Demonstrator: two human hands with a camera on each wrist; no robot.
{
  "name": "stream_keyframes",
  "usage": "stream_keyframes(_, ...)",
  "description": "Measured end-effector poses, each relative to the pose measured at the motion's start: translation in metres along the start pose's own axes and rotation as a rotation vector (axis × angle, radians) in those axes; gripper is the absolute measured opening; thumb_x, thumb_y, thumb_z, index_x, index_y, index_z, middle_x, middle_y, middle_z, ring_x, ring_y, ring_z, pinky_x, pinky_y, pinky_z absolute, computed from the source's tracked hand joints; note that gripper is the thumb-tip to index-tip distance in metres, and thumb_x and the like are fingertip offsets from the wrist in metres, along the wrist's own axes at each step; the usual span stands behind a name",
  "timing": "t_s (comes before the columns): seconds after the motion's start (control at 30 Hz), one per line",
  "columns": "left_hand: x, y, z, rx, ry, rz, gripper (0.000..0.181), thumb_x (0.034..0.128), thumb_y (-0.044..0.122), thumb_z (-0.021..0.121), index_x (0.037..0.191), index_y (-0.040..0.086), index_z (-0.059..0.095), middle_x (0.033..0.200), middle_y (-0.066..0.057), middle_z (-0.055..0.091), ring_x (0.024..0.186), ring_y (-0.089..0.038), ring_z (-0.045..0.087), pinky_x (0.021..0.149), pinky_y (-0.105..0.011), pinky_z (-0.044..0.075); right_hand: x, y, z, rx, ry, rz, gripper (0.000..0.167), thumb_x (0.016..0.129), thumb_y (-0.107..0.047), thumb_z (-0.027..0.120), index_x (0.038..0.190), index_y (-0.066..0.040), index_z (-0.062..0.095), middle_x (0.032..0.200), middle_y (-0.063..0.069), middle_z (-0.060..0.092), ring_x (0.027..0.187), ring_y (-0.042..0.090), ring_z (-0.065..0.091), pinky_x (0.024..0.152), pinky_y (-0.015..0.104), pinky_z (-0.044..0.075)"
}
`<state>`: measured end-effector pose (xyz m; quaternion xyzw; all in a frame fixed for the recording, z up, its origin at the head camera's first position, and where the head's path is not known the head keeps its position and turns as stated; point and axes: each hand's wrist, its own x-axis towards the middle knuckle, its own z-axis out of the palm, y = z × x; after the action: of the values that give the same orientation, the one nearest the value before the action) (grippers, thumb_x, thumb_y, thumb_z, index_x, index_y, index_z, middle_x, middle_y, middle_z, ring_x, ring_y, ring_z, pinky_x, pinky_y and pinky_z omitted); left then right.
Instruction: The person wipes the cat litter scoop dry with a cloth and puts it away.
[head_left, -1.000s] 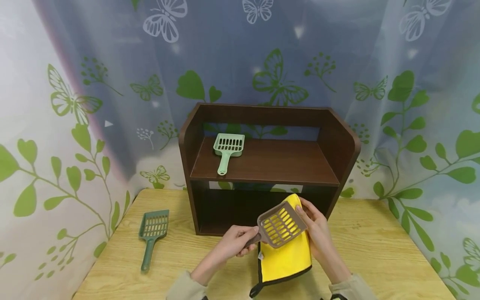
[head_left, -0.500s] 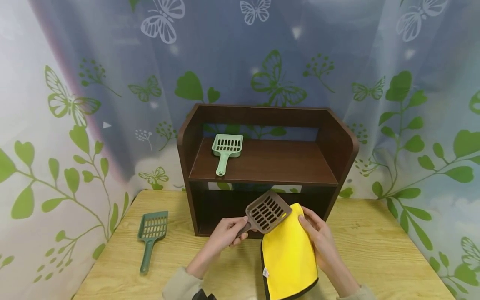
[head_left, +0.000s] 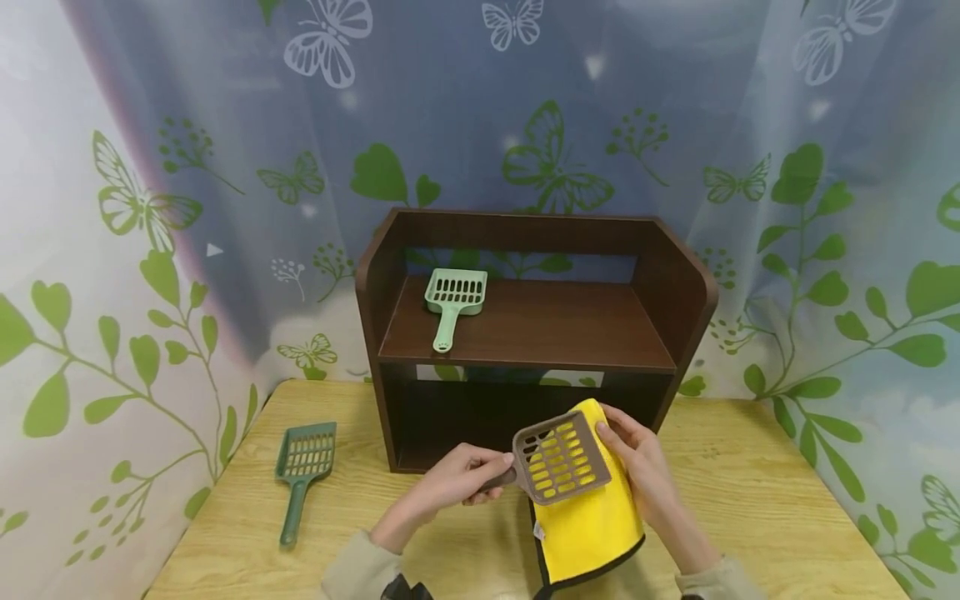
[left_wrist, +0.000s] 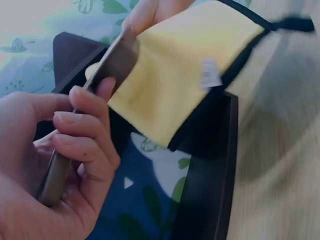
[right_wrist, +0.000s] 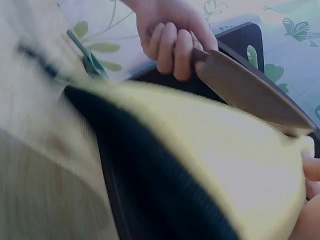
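Brown scoop (right_wrist: 248, 91) back over yellow cloth (head_left: 591, 533)

Shelf unit (head_left: 562, 321) blocks way ahead; yellow cloth (head_left: 588, 533), brown scoop (right_wrist: 250, 92) bar middle; passage over table (head_left: 765, 500), far right.

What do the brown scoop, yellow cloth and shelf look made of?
Brown scoop: likely matte plastic, judging by its moulded-looking slots. Yellow cloth: soft, matte fabric, since it bends and drapes; fibre unclear. Shelf: dark, smooth panels, perhaps wood or laminate; I can't tell which.
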<state>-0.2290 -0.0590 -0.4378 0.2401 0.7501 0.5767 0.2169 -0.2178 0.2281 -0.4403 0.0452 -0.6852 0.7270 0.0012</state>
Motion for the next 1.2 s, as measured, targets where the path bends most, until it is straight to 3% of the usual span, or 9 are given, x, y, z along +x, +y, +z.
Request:
stream_keyframes(0.17, -0.002, -0.001, -0.014, 0.029, -0.067, -0.024, 0.036, 0.1061, 0.034, 0.055, 0.098, 0.005, 0.074, 0.068, -0.003, 0.06, 0.051, -0.009, 0.037, 0.05, -0.024, 0.03, 0.006, -0.004, -0.01, -0.124, -0.113, -0.085, 0.046, 0.106, -0.017, 0.055, 0.141, 0.011, 0.047, 0.113, -0.007, 0.069, 0.094, 0.01, 0.068, 0.08, 0.024, 0.057)
stream_keyframes(0.3, -0.004, -0.002, -0.02, 0.064, -0.115, -0.022, 0.039, 0.1057, 0.036, 0.055, 0.087, 0.006, 0.071, 0.066, 0.0, 0.059, 0.05, -0.009, 0.035, 0.051, -0.024, 0.031, 0.009, -0.008, -0.017, -0.218, -0.218, -0.162, 0.037, 0.107, -0.015, 0.053, 0.134, 0.01, 0.054, 0.113, -0.003, 0.069, 0.091, 0.011, 0.068, 0.078, 0.026, 0.058)
stream_keyframes(0.43, -0.005, 0.0, -0.022, 0.105, -0.145, -0.012, 0.044, 0.1054, 0.036, 0.056, 0.076, 0.005, 0.064, 0.064, -0.001, 0.054, 0.048, -0.009, 0.03, 0.051, -0.024, 0.029, 0.014, -0.013, -0.018, -0.356, -0.279, -0.226, 0.028, 0.106, -0.017, 0.056, 0.126, -0.001, 0.065, 0.113, 0.001, 0.07, 0.092, 0.012, 0.067, 0.077, 0.026, 0.057)
stream_keyframes(0.57, -0.004, 0.004, -0.019, 0.133, -0.138, -0.021, 0.046, 0.1045, 0.035, 0.058, 0.076, -0.001, 0.065, 0.063, -0.002, 0.052, 0.05, -0.009, 0.031, 0.051, -0.024, 0.028, 0.019, -0.019, -0.014, -0.52, -0.35, -0.338, 0.019, 0.103, -0.014, 0.059, 0.117, -0.013, 0.072, 0.112, 0.002, 0.072, 0.096, 0.012, 0.066, 0.081, 0.025, 0.055)
stream_keyframes(0.73, -0.002, 0.006, -0.013, 0.178, -0.126, -0.007, 0.046, 0.1041, 0.032, 0.058, 0.077, -0.005, 0.066, 0.061, 0.001, 0.054, 0.05, -0.008, 0.035, 0.052, -0.023, 0.03, 0.024, -0.029, -0.004, -0.652, -0.437, -0.466, 0.02, 0.099, -0.006, 0.062, 0.111, -0.018, 0.075, 0.111, -0.004, 0.072, 0.101, 0.01, 0.062, 0.086, 0.026, 0.053)
stream_keyframes(1.03, 0.004, 0.009, 0.0, 0.237, -0.12, -0.01, 0.041, 0.103, 0.033, 0.059, 0.075, 0.005, 0.069, 0.061, 0.003, 0.057, 0.05, -0.008, 0.037, 0.052, -0.023, 0.032, 0.021, -0.035, 0.029, -0.879, -0.473, -0.701, 0.02, 0.093, -0.006, 0.069, 0.106, -0.019, 0.076, 0.107, -0.01, 0.072, 0.094, 0.009, 0.059, 0.082, 0.032, 0.053)
stream_keyframes(1.2, 0.006, 0.008, 0.004, 0.24, -0.11, -0.021, 0.039, 0.1024, 0.034, 0.06, 0.075, 0.007, 0.07, 0.061, 0.003, 0.059, 0.048, -0.009, 0.037, 0.05, -0.023, 0.029, 0.016, -0.035, 0.04, -0.952, -0.469, -0.719, 0.019, 0.092, -0.006, 0.071, 0.103, -0.02, 0.076, 0.106, -0.01, 0.072, 0.093, 0.009, 0.058, 0.08, 0.029, 0.054)
